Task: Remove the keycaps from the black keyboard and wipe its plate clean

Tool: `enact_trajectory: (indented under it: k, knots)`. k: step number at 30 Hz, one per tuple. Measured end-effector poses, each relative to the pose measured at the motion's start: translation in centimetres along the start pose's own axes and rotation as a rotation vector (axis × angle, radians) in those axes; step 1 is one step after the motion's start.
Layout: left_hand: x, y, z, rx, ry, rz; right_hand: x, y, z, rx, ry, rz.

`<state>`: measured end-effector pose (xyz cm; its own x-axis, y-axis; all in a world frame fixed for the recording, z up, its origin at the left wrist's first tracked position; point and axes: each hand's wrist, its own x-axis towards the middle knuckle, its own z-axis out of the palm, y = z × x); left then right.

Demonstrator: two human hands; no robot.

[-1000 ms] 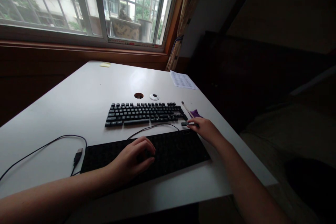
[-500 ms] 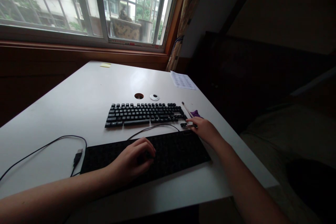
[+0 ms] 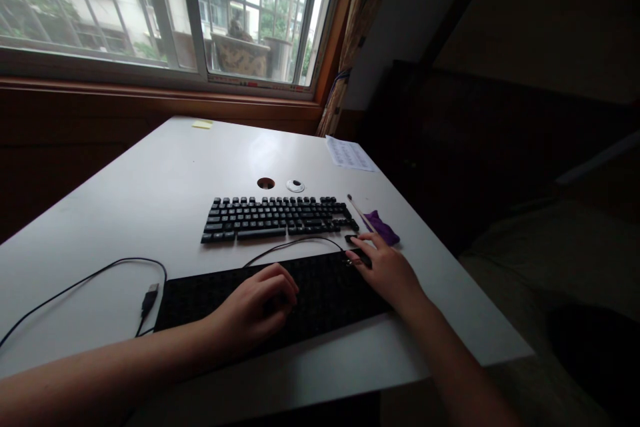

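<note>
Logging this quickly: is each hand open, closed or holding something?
Left hand: curled over the black keyboard; whether it holds anything is hidden.
Right hand: fingers closed on a small dark metal-tipped tool.

L hand (image 3: 264, 300) is curled, R hand (image 3: 387, 270) farther fwd, arms (image 3: 165, 357) bare

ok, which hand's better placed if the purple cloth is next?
Probably the right. The right hand is beside the purple cloth; the left hand is farther off, over the black keyboard.
</note>
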<state>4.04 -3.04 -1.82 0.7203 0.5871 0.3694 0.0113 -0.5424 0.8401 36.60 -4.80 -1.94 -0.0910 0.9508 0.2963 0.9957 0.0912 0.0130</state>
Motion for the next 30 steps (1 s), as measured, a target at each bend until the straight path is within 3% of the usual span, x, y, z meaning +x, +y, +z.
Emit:
enact_trajectory:
  k: [30]
  knots:
    - [-0.1, -0.1, 0.1, -0.008, -0.019, 0.007, 2.2, -0.3, 0.9, -0.042, -0.142, 0.079]
